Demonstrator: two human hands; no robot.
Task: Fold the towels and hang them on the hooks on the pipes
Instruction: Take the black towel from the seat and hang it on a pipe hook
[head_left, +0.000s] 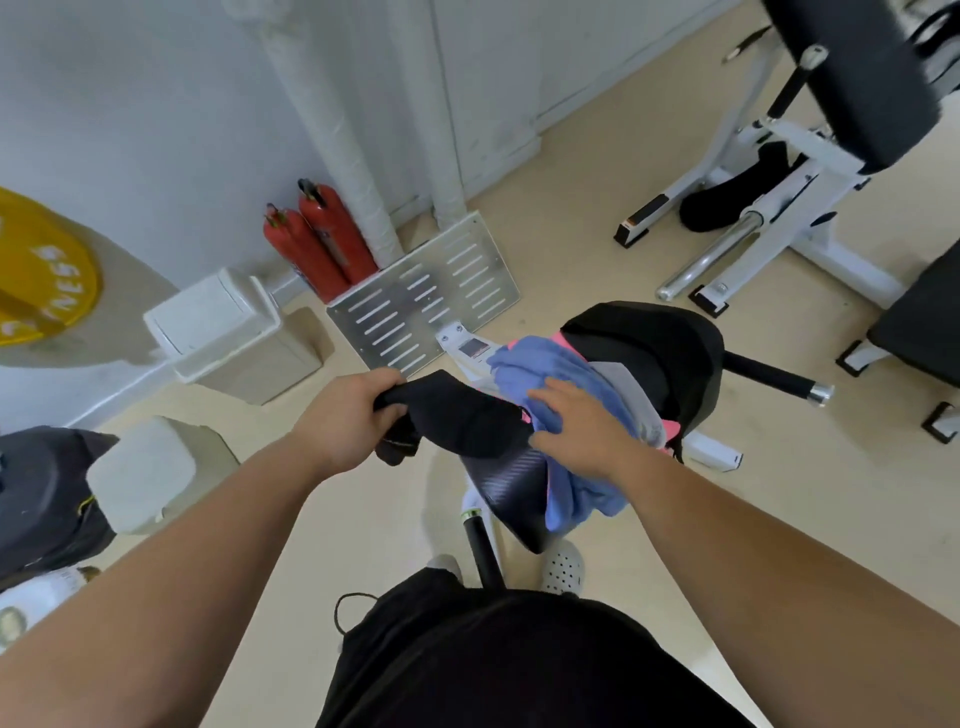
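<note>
A pile of towels lies on the black padded seat of a gym machine in front of me. My left hand grips one end of a black towel and holds it just off the pile's left side. A blue towel lies on top of the pile, with grey and pink cloth showing under it. My right hand rests on the blue towel, fingers spread; I cannot see whether it grasps the cloth. Two white wrapped pipes run up the wall behind; no hooks are visible on them.
Two red fire extinguishers stand by the pipes, beside a slotted metal footplate. A white lidded bin sits at the left wall. A white weight bench fills the right. A yellow weight plate is at far left.
</note>
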